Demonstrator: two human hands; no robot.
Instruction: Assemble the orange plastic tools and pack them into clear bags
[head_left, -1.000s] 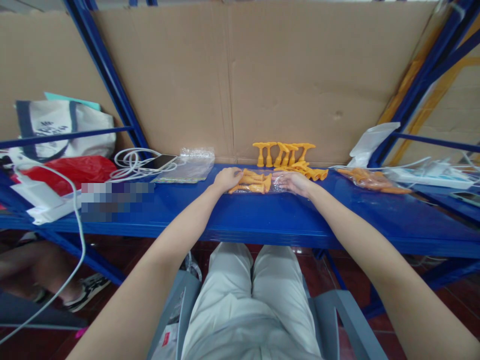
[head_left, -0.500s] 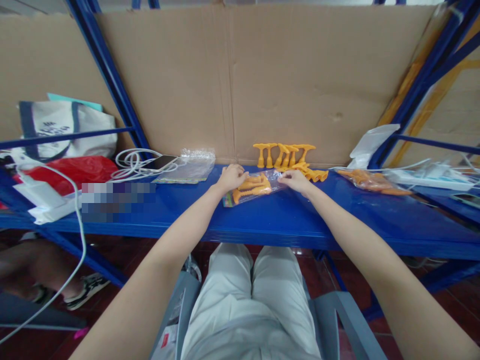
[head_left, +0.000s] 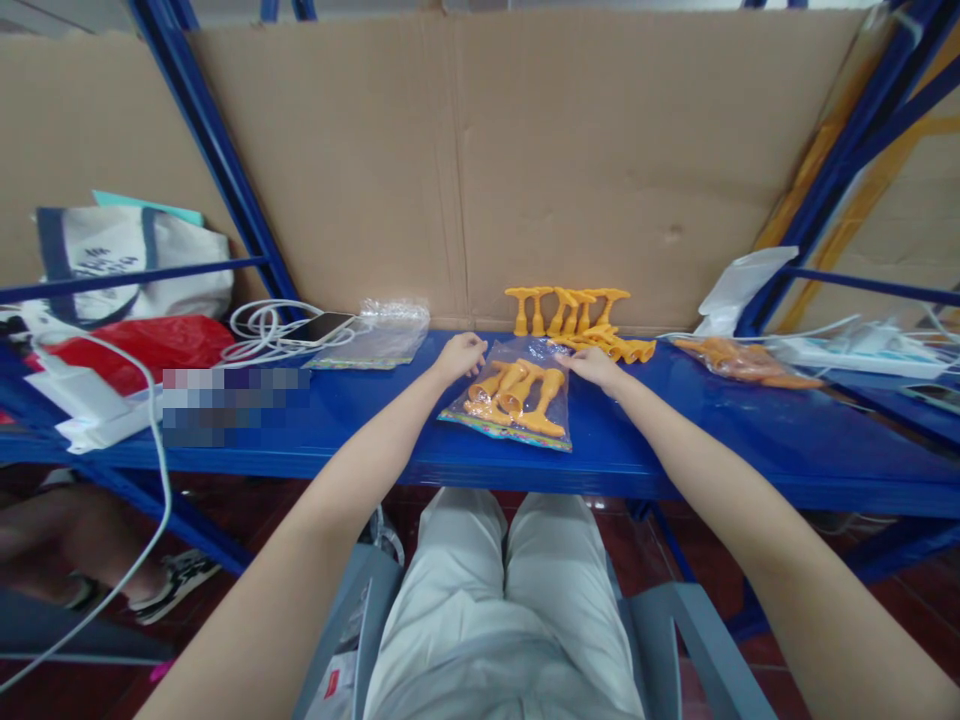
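Note:
A clear plastic bag (head_left: 553, 385) with a coloured strip along its near edge lies on the blue table. Inside it are several orange T-shaped plastic pieces (head_left: 513, 386) with flared ends. My left hand (head_left: 461, 357) is closed at the bag's far left corner, its fingers bent. At the far right corner, my right hand (head_left: 591, 366) pinches the edge of the bag. Just behind the bag, more orange pieces (head_left: 611, 345) lie in a heap, and several others (head_left: 564, 312) stand in a row against the cardboard.
Flat clear bags (head_left: 379, 335) lie to the left, beside a phone (head_left: 322, 327) and a coiled white cable (head_left: 259, 330). On the right is another filled bag (head_left: 739, 362), near a white power strip (head_left: 862, 358). A cardboard sheet (head_left: 600, 150) closes off the back.
The filled bag has turned and spread flat, its coloured strip now along the near side and the pieces toward me. My hands remain at nearly the same places.

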